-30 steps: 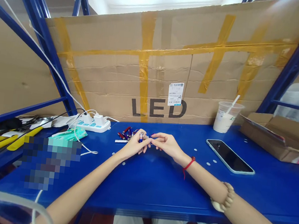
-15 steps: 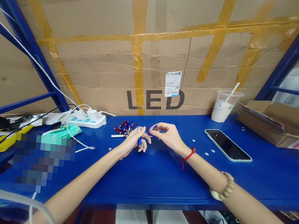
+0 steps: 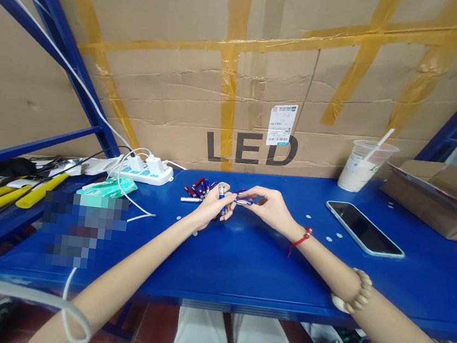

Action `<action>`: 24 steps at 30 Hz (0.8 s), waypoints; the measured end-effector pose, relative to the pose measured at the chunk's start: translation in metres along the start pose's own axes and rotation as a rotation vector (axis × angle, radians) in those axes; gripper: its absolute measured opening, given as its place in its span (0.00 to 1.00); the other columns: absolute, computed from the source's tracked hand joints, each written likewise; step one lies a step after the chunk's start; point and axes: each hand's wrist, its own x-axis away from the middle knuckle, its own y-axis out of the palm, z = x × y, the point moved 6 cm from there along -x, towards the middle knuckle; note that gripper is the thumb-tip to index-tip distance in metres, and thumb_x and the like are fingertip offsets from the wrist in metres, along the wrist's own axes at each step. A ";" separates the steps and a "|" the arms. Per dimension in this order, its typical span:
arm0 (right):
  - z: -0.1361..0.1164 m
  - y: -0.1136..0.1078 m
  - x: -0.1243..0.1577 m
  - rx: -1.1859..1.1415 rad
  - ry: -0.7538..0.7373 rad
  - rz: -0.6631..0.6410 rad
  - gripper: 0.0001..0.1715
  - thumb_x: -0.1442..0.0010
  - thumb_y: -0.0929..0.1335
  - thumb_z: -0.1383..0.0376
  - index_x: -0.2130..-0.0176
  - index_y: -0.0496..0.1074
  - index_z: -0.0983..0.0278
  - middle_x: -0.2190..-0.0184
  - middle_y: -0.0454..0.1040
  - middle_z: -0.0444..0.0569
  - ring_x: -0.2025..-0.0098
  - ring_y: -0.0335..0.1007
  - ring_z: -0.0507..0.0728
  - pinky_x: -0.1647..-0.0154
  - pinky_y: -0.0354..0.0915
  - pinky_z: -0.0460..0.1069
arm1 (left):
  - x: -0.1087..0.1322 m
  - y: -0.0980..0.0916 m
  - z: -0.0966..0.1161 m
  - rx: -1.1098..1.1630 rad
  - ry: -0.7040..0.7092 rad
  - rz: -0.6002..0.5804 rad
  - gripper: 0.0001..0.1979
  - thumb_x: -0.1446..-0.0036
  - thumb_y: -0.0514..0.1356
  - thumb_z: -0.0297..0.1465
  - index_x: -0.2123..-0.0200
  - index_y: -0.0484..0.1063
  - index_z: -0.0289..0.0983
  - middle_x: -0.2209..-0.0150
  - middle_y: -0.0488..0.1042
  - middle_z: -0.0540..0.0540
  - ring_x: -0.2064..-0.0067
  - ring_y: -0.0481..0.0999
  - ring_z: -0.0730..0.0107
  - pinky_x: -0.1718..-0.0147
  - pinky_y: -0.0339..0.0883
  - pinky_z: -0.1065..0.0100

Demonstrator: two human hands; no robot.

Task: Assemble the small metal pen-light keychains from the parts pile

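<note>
Stretching wide, the blue surface (image 3: 242, 272) is pixelated at left; above it, the left hand (image 3: 209, 209) wraps a near-upright, silver-topped blue flashlight (image 3: 222, 191) — partly covered — while the right hand (image 3: 269, 206) pinches a blue carabiner (image 3: 245, 201), its outline hard to make out.

Left hand (image 3: 211, 207) curled, right hand (image 3: 273, 208) seemingly pinching, forearms (image 3: 141, 267) angled inward

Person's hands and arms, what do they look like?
The left hand and right hand are ungloved and sleeveless. A thin red cord bracelet is worn on the right, with a chunky, pale beaded bracelet farther up; none shows on the left.
</note>
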 end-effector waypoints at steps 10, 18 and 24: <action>-0.005 0.012 0.006 0.237 -0.117 -0.105 0.21 0.39 0.62 0.54 0.54 0.73 0.63 0.65 0.74 0.50 0.70 0.68 0.52 0.70 0.63 0.45 | -0.001 -0.008 0.006 -0.119 0.107 0.040 0.15 0.47 0.57 0.38 0.71 0.49 0.41 0.82 0.59 0.61 0.89 0.58 0.84 0.91 0.47 0.81; -0.017 0.016 0.007 0.290 -0.199 -0.285 0.20 0.35 0.58 0.57 0.62 0.72 0.65 0.69 0.72 0.50 0.68 0.66 0.53 0.66 0.60 0.45 | 0.002 -0.004 0.010 -0.158 0.134 -0.025 0.15 0.45 0.55 0.39 0.71 0.49 0.41 0.82 0.56 0.61 0.88 0.57 0.84 0.90 0.46 0.80; -0.017 0.017 0.006 0.263 -0.177 -0.272 0.20 0.36 0.58 0.57 0.64 0.72 0.65 0.71 0.71 0.49 0.70 0.64 0.52 0.67 0.59 0.46 | 0.002 -0.004 0.011 -0.193 0.167 -0.033 0.15 0.44 0.55 0.39 0.71 0.49 0.40 0.81 0.56 0.61 0.87 0.56 0.85 0.88 0.48 0.79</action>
